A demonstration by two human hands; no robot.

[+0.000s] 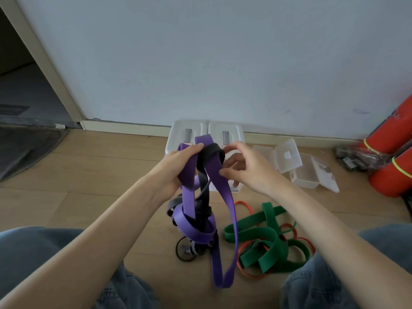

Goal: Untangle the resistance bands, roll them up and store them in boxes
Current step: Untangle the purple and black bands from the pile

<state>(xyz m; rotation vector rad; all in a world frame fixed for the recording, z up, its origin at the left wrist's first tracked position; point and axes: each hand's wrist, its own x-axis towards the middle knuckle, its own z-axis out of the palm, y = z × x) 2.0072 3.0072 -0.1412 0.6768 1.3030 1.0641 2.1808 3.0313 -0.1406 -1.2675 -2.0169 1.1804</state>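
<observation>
Flat purple rubber resistance band (217, 181), knotted with a flat black rubber band (211, 152), hangs above the floor in front of two lidded white plastic boxes (178, 130), left hand (178, 166) clenching it as anchor, right hand (243, 168) pinching one strand, apparently to work it free.

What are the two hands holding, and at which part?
Left hand grips the purple band near its top loop. Right hand pinches the same band's other strand, beside the black band tangled there.

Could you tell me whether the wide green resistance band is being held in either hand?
No, the wide green resistance band lies on the wooden floor, untouched.
</observation>
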